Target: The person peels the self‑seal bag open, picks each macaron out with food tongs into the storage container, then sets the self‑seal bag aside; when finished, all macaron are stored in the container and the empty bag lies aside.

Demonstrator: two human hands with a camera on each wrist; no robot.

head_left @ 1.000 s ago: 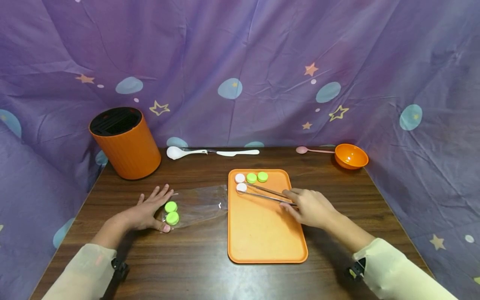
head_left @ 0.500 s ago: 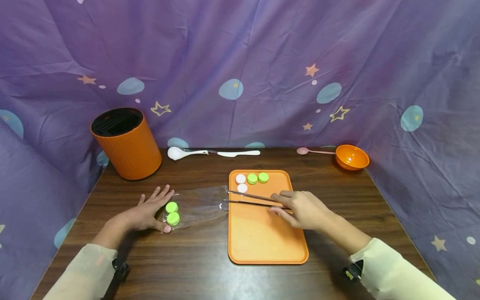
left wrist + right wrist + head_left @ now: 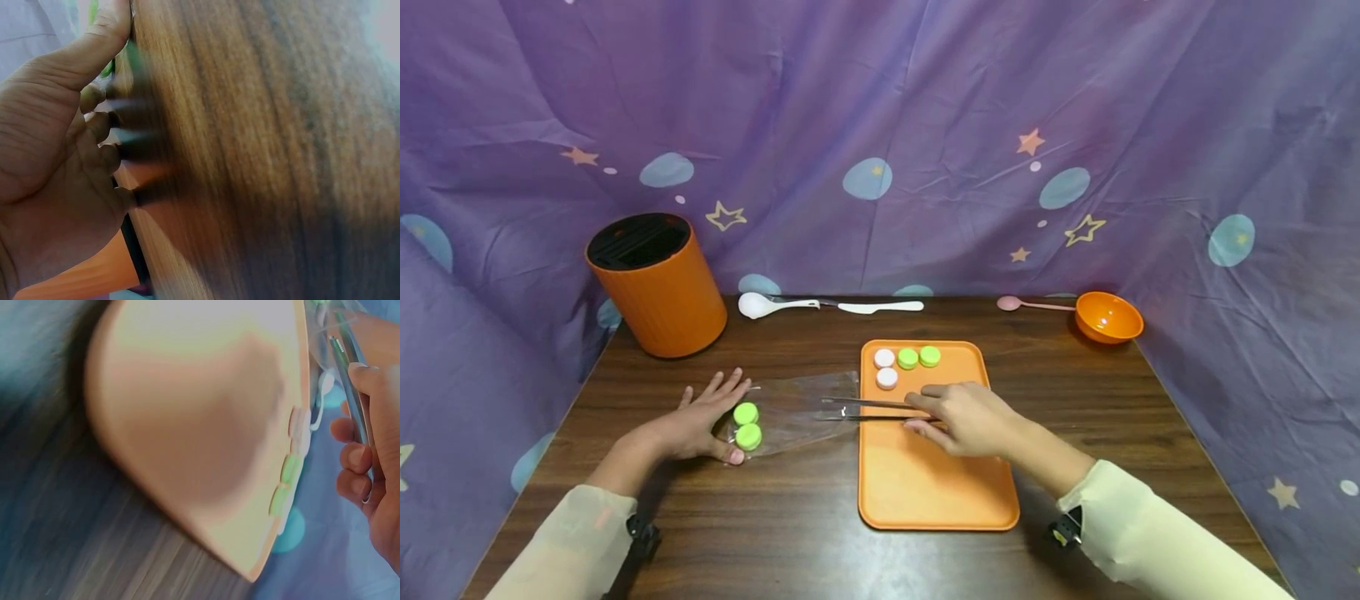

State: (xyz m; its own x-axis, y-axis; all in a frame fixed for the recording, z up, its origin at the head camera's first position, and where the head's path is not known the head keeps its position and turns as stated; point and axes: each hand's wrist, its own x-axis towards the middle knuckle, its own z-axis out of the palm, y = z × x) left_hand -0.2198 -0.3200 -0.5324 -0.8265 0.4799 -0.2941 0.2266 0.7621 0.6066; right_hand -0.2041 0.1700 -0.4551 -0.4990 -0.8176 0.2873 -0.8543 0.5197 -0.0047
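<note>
pinning the clear bag [image 3: 797, 408] flat on the desk [image 3: 790, 517], the left hand [image 3: 700, 421] lies spread beside two green caps [image 3: 747, 425] inside; the right hand [image 3: 966, 417] pinches tweezers [image 3: 872, 408], tips at the bag's mouth, over the tray [image 3: 936, 492] with four caps [image 3: 906, 363] at its far end.

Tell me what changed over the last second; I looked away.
The right hand, gripping the tweezers, let go of a white cap on the tray and swung their tips left into the bag. The left hand still rests by the bag's green caps.
</note>
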